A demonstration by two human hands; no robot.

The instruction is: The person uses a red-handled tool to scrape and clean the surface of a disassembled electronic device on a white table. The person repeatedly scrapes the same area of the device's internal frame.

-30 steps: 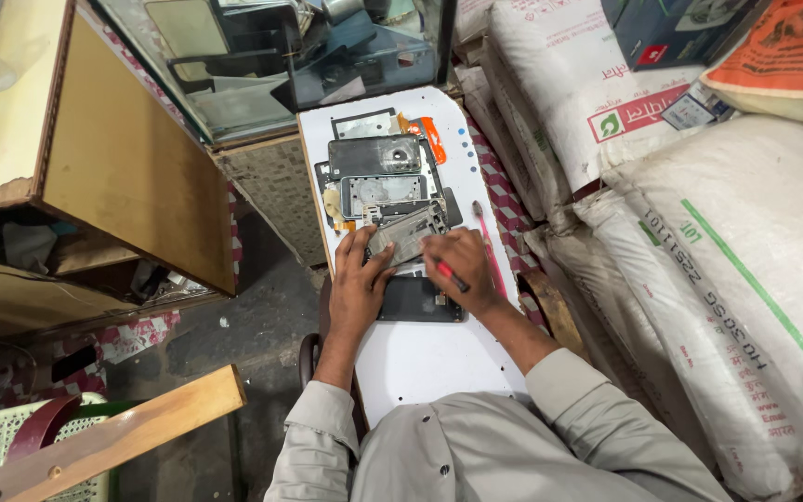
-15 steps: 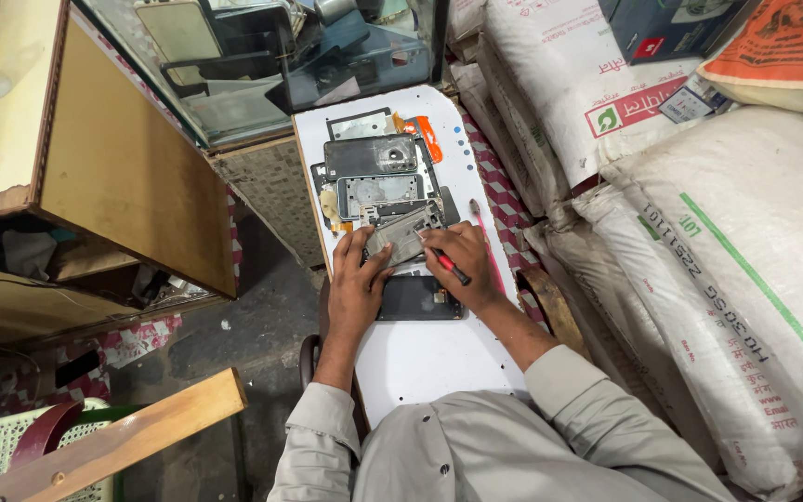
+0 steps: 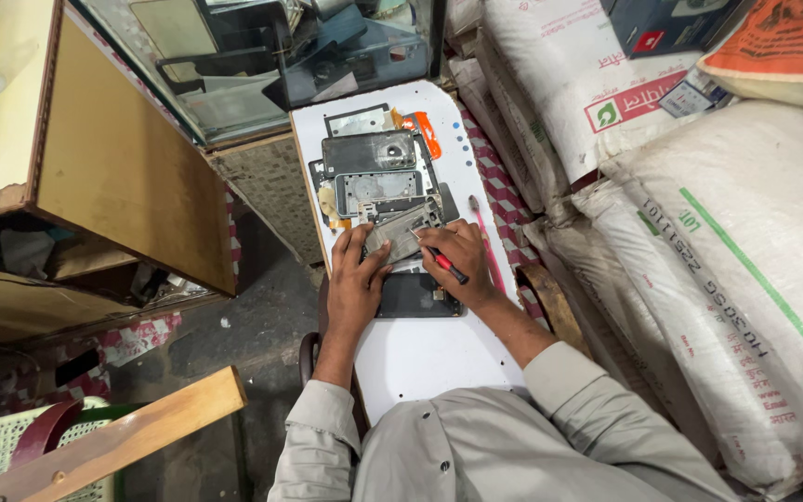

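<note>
From the head camera, a dark phone (image 3: 417, 296) lies mid-board on the white board (image 3: 439, 358). The left hand (image 3: 357, 275) presses flat on the phone's left edge, fingers spread open. The right hand (image 3: 462, 260) is closed around a red-handled screwdriver (image 3: 446, 266). Several opened phone frames (image 3: 378, 177) crowd the far end. One pink tool (image 3: 485, 244) lies along the right edge. White sacks (image 3: 699, 232) stand just beside it.

Dark opened phone (image 3: 415, 296) flat on white board (image 3: 439, 358), red-handled screwdriver (image 3: 448, 268) above.
</note>
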